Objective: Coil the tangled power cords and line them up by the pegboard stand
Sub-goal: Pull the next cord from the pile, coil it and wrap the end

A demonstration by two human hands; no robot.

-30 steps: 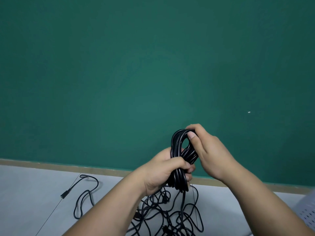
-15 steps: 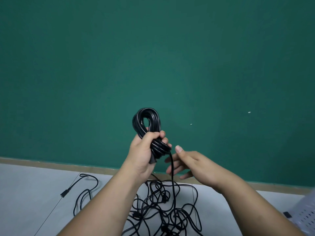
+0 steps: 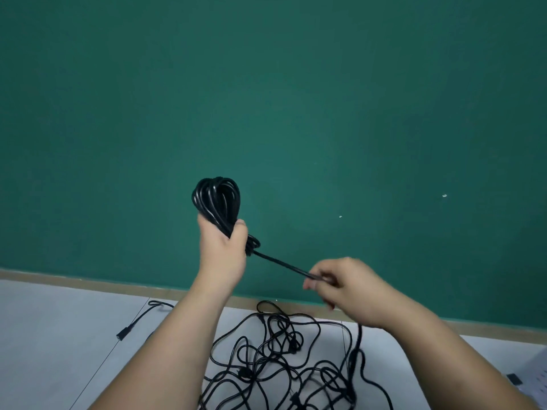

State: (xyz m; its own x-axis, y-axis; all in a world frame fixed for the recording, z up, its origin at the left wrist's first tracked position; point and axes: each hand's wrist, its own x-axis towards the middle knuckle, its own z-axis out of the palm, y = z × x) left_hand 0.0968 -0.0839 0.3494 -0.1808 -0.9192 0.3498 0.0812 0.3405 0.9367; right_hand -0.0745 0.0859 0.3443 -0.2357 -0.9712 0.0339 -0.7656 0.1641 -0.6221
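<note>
Fingers of the left hand (image 3: 222, 251) are clenched round the lower part of a coiled bundle of glossy black power cord (image 3: 217, 199), held upright in front of the dark green wall (image 3: 266, 113). Its loops stand above the fist. From under that fist a single black strand (image 3: 279, 263) runs taut, down and to the right, to the right hand (image 3: 353, 290). That hand is somewhat blurred, and its thumb and forefinger pinch the strand. Below both forearms a loose tangle of thin black cords (image 3: 275, 355) lies on the pale grey bench (image 3: 59, 335), near the wooden strip (image 3: 88, 281) at the wall's foot. One plug end (image 3: 122, 335) lies apart at the left. A white perforated pegboard (image 3: 534, 383) shows at the lower right corner.
</note>
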